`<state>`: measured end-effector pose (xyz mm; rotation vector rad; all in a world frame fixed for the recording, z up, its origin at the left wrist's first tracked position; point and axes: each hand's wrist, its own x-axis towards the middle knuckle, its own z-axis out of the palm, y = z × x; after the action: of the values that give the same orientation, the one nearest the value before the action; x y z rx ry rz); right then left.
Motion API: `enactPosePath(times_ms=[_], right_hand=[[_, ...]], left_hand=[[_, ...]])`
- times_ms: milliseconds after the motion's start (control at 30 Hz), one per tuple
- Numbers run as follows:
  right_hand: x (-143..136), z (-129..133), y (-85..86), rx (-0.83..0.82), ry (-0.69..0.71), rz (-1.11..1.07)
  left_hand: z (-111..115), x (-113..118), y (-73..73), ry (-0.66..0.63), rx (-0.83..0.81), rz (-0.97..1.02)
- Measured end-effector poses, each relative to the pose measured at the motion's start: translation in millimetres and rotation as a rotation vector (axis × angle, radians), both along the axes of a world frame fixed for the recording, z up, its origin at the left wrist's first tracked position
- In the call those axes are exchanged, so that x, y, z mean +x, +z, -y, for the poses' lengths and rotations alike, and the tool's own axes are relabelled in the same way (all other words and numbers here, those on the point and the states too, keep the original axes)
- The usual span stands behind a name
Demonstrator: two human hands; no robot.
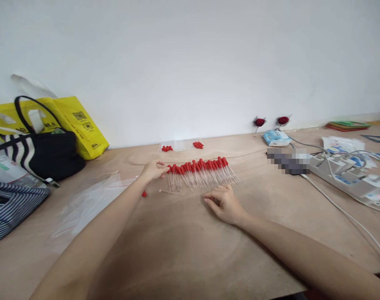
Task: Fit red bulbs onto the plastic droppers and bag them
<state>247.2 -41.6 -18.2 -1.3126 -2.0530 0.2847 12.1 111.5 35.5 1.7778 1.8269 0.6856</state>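
Droppers [202, 177] with red rubber bulbs and clear tubes lie side by side in a row on the wooden table, bulbs toward the wall. At the row's left end, my left hand [154, 171] has its fingertips closed at the red bulb of the outermost dropper. My right hand [225, 205] rests on the table just in front of the row's right part, fingers curled and nothing visible in them. One clear tube without a bulb [171, 192] lies crosswise before the row. A loose red bulb [144, 194] is beside my left wrist.
Clear plastic bags [86, 204] lie under and beside my left forearm. Near the wall sit two small piles of red bulbs [167, 148]. Yellow [83, 125] and black bags [58, 154] stand left. A power strip [349, 175] with cables and a blue tissue pack [276, 138] are right.
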Motion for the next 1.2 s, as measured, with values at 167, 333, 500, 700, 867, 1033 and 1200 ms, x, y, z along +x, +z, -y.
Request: enactPosePath(times_ms=[167,333,500,700,867,1033,1200], right_hand=[[-11.7,-4.9,5.1,0.021,0.021,0.064],[-52.9,-28.9,12.0,0.015,0.023,0.13],[-91.8,-48.3,15.8,-0.042,-0.055,0.231],[-92.9,-43.1,14.2,-0.015,-0.06,0.324],[-41.1,-24.4,7.3,0.034,-0.036,0.158],[21.6,-12.8,-5.3,0.079,0.049,-0.02],[31.0,-8.1,-7.4,0.122,0.047,0.048]], left_hand=[[39.1,-46.1,5.5,0.007,0.134,-0.216],[61.5,-62.4,-6.0,-0.09,0.199,-0.559],[55.2,-54.3,-15.5,-0.11,0.193,-0.649],[62.0,-46.8,-16.4,-0.13,0.286,-0.596],[92.4,-18.0,-26.7,-0.412,0.469,-0.241],[115.1,16.9,-46.1,-0.668,0.465,-0.066],[122.8,25.0,-58.0,-0.68,0.519,-0.062]])
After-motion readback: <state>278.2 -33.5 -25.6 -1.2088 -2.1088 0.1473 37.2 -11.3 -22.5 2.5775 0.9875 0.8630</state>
